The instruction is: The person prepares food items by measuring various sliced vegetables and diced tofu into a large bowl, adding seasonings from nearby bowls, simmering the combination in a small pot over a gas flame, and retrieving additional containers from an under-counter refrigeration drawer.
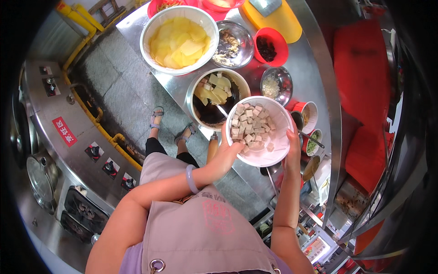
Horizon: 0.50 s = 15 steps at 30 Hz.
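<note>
Both hands hold a white plastic bowl [282, 144] of pale pinkish cubes [251, 121], which tilts slightly above the steel counter. My left hand [227, 152] grips its lower left rim, the thumb inside near the cubes. My right hand [292, 147] clasps the right side from outside. Just beyond the bowl, partly covered by it, stands a pot [243, 85] with a wooden handle [212, 150]. Inside the pot are pale yellow slices [219, 87], a few similar cubes and dark contents I cannot identify. A metal utensil [221, 110] leans in the pot.
On the counter [171, 84] stand a large bowl of yellow slices [179, 41], a steel bowl of chopped pieces [244, 37], a red bowl [282, 54] and a small steel bowl [287, 85]. A cleaver [267, 5] lies on a yellow cutting board [291, 25]. A knobbed stove [82, 126] is at left.
</note>
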Motion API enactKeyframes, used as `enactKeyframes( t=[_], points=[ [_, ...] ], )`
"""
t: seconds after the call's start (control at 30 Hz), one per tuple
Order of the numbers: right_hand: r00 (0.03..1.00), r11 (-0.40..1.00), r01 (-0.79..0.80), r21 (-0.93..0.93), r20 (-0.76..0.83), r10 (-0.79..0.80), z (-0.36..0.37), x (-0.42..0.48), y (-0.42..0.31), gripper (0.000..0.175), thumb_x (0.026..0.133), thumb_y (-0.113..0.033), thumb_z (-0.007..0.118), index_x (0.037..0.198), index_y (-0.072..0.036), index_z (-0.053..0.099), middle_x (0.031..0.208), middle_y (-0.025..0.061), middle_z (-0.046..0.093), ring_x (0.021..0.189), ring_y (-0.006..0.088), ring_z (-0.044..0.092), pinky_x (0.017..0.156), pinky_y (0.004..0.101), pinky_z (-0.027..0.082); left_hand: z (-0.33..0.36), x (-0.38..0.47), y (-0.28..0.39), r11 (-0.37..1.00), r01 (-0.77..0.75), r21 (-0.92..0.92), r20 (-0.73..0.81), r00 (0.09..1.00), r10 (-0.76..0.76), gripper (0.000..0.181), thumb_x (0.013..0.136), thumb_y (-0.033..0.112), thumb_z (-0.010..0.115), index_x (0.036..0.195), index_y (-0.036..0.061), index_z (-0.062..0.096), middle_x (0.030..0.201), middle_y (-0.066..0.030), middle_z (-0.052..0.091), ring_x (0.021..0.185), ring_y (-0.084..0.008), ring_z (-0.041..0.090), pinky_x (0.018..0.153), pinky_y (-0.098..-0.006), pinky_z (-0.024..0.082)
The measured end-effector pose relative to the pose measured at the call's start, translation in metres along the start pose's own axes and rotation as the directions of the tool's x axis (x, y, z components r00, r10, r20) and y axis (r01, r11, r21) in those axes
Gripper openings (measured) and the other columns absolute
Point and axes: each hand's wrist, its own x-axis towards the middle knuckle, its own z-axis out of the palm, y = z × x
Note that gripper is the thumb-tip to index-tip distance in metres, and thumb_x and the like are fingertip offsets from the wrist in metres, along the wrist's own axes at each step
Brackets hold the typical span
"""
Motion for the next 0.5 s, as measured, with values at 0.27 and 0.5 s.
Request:
enactKeyframes(
  t=[0.27, 0.5],
  points=[
    [1.000, 0.999, -0.021, 0.044, -0.008, 0.022, -0.006, 0.000, 0.005, 0.053, 0.085, -0.021, 0.039, 0.132, 0.003, 0.036, 0.133, 0.0148, 0.041, 0.124, 0.0225, 0.038, 0.104, 0.0317, 0.025, -0.002, 0.007, -0.009, 0.999, -0.011, -0.030, -0.001, 1.000, 0.011, 0.074, 0.079, 0.005, 0.046, 0.139, 0.0249, 0.009, 0.125, -0.0123, 0.039, 0.103, -0.0207, 0.052, 0.066, -0.0328, 0.055],
    [0.997, 0.998, 0.005, -0.064, -0.078, -0.010, -0.017, -0.010, 0.014, 0.048, 0.088, -0.021, 0.040, 0.130, 0.003, 0.039, 0.127, 0.0129, 0.047, 0.118, 0.0202, 0.043, 0.101, 0.0297, 0.029, 0.004, 0.005, 0.001, 0.847, -0.357, 0.395, 0.123, 0.934, 0.336, 0.075, 0.075, 0.005, 0.047, 0.140, 0.0120, 0.010, 0.133, -0.0148, 0.030, 0.123, -0.0277, 0.035, 0.097, -0.0382, 0.036]
  ],
)
